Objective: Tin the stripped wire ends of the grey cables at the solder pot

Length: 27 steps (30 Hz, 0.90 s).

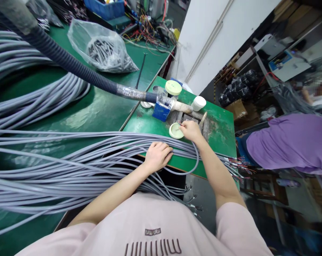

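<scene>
My right hand is closed in a pinch on the end of a grey cable. Its thin stripped wires point into a small pale-yellow dish. From that hand the cable loops down and back toward my left hand. The left hand's fingers are curled over a bundle of grey cables; which strands they grip is partly hidden. Past my right forearm, the bundle's far ends fan out into coloured wires. Beside the dish lies a brush-like wooden handle.
A ribbed hose crosses from upper left to a blue box with a nozzle. Near it stand a yellow-lidded jar and a white jar. A plastic bag and cable coils lie left. A person in purple is at right.
</scene>
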Motion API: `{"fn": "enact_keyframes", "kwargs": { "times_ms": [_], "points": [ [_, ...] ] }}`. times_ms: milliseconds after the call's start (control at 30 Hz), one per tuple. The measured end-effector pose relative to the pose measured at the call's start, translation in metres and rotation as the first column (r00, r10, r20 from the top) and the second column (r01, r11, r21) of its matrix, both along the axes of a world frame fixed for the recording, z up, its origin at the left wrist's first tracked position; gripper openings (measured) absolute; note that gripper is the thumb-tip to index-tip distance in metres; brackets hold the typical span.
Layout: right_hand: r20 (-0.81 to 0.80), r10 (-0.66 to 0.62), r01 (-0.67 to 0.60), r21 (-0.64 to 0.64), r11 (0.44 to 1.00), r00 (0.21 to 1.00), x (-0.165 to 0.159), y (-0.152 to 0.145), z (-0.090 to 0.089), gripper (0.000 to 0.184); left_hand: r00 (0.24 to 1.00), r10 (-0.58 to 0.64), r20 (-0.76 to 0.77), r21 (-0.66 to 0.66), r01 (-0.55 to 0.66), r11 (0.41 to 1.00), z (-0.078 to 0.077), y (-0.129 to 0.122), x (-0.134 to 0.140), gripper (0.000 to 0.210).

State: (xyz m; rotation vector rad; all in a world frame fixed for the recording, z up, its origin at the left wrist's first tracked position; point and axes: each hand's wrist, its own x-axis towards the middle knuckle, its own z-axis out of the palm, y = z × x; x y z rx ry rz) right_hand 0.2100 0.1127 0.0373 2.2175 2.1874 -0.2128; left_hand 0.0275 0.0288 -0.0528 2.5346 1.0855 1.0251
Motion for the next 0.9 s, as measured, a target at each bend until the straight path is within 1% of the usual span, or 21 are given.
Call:
{"fn": "enact_keyframes", "kwargs": {
  "times_ms": [133, 233, 367, 567, 900],
  "points": [
    [-0.109, -0.067, 0.079, 0.113, 0.99, 0.992, 0.031, 0.007, 0.007, 0.028, 1.0, -0.001, 0.006, -0.011, 0.001, 1.0, 0.0, 0.0, 0.0, 0.019],
    [-0.074, -0.149, 0.157, 0.123, 0.98, 0.986, 0.052, 0.012, 0.005, 0.029, 1.0, 0.007, 0.009, 0.006, -0.007, 1.0, 0.0, 0.001, 0.001, 0.019],
    [-0.004, -0.229, 0.228, 0.094, 0.969, 0.973, 0.07, 0.019, -0.006, 0.029, 1.0, 0.003, 0.009, 0.013, -0.003, 1.0, 0.001, 0.002, 0.002, 0.018],
    [0.046, -0.278, 0.276, 0.053, 0.96, 0.959, 0.081, 0.03, -0.02, 0.028, 1.0, -0.001, 0.008, 0.001, 0.001, 1.0, 0.0, 0.002, 0.003, 0.017],
    [0.091, -0.278, 0.281, -0.02, 0.959, 0.956, 0.079, 0.04, -0.031, 0.028, 1.0, 0.013, -0.026, 0.027, -0.013, 1.0, 0.0, 0.002, 0.003, 0.018]
  ]
}}
